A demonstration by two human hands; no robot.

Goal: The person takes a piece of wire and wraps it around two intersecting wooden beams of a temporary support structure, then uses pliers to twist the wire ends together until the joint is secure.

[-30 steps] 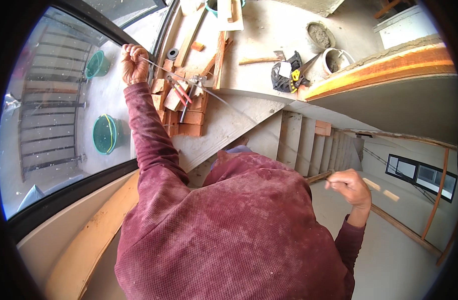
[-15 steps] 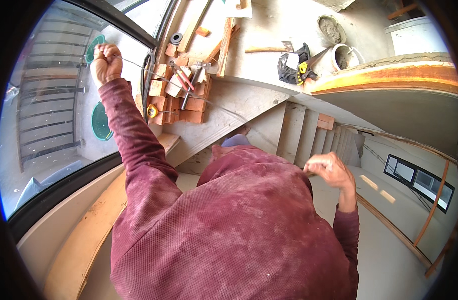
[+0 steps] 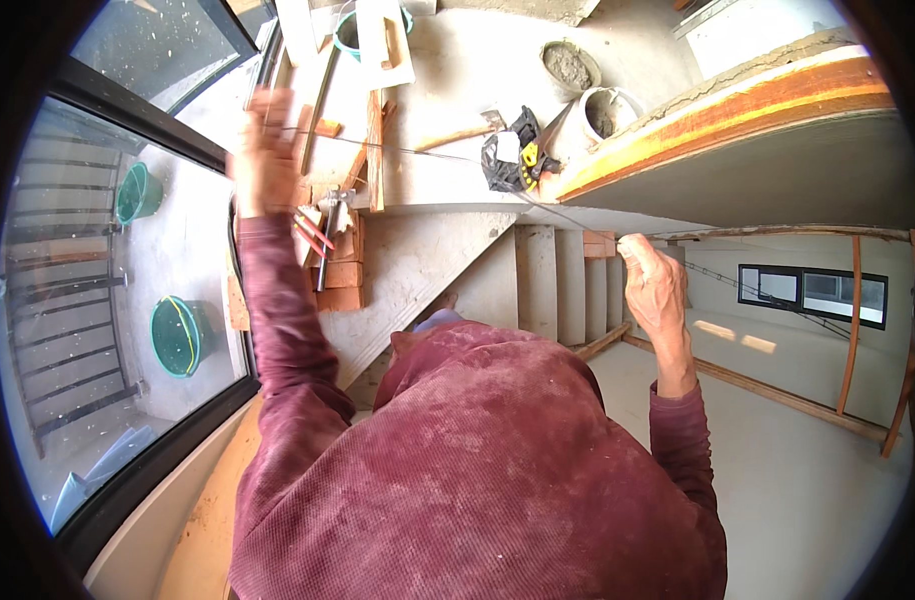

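Observation:
A thin dark wire (image 3: 447, 155) stretches across in front of me above the concrete ledge. Its right end meets the pinched fingertips of my right hand (image 3: 657, 300), raised over the stairwell. At the other end, the wire reaches the fingers of my left hand (image 3: 265, 160), which is up beside the window frame and smeared by motion, so its grip is unclear. Below that hand lies a stack of orange bricks (image 3: 339, 290), partly hidden by my sleeve. A hammer (image 3: 327, 245) and red-handled pliers (image 3: 314, 232) rest on the stack.
Concrete steps (image 3: 537, 285) descend ahead to the right. Two buckets of mortar, one upright (image 3: 569, 68) and one tilted (image 3: 605, 115), stand by a wood-edged wall (image 3: 727, 125). Near them are a hatchet (image 3: 457, 137) and a black bag (image 3: 507, 165). Glass panes (image 3: 77, 260) line my left.
My left hand has swung right and its closed fist is now a blur. My right hand has risen slightly, and the wire now runs to it. The view has shifted.

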